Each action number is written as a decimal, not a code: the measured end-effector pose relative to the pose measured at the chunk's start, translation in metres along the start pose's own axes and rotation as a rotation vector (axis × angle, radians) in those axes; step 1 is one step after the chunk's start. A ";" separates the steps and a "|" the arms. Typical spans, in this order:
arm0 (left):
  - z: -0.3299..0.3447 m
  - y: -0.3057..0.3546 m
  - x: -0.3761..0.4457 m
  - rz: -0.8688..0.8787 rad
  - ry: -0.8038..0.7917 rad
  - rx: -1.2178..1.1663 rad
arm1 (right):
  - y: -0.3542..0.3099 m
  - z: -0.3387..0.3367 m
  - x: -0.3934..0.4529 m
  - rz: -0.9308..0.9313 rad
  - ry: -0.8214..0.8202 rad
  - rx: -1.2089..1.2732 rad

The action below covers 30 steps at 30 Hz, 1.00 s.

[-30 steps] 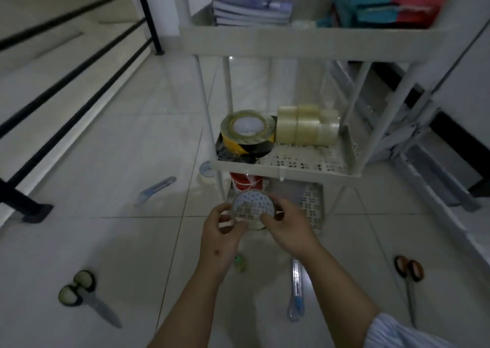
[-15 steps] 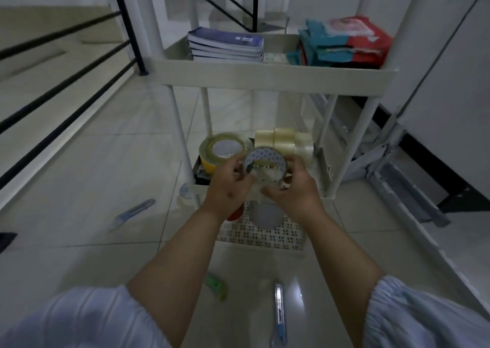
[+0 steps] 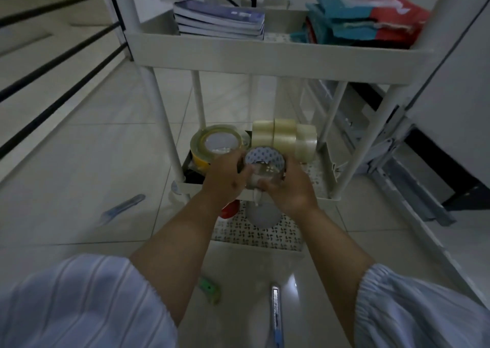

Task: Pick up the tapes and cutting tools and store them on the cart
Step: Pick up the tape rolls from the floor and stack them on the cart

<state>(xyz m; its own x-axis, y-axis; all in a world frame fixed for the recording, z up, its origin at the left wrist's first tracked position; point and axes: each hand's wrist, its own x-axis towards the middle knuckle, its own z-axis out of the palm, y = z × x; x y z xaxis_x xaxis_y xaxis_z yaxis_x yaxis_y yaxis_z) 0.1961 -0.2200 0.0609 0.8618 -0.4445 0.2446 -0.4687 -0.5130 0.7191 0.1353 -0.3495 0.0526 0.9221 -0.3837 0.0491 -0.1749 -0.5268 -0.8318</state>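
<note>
Fingers: both hands curl round the clear tape roll (image 3: pixel 265 168), left hand (image 3: pixel 225 182) and right hand (image 3: pixel 287 188) either side.
Cart (image 3: pixel 265 56): white, tiered.
Tape roll: over the middle shelf's front edge.
Knife (image 3: pixel 275 318): on the floor.

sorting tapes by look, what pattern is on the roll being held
White with small blue marks on its core, head view.
</note>
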 end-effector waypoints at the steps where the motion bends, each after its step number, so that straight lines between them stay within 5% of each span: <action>1: 0.002 -0.004 0.000 0.017 -0.020 0.045 | 0.004 0.002 0.001 0.005 -0.028 -0.016; 8: 0.014 -0.018 -0.008 0.055 0.004 0.249 | 0.016 0.010 -0.001 0.015 -0.119 -0.231; 15: 0.006 -0.012 -0.056 0.105 0.169 0.135 | -0.004 0.020 -0.036 -0.312 0.204 -0.148; 19: -0.003 -0.034 -0.110 -0.017 0.201 0.111 | -0.002 0.050 -0.071 -0.424 0.078 -0.050; 25: -0.019 -0.099 -0.156 -0.300 0.211 0.086 | 0.010 0.117 -0.098 -0.316 -0.134 -0.061; 30: -0.035 -0.169 -0.150 -0.288 0.132 0.090 | -0.002 0.195 -0.092 -0.243 -0.200 -0.010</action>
<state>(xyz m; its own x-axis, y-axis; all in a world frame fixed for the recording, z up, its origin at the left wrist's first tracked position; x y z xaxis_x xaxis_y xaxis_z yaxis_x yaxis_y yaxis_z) 0.1531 -0.0406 -0.0743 0.9764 -0.1757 0.1254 -0.2119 -0.6692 0.7123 0.1181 -0.1657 -0.0578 0.9867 -0.0896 0.1354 0.0564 -0.5925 -0.8036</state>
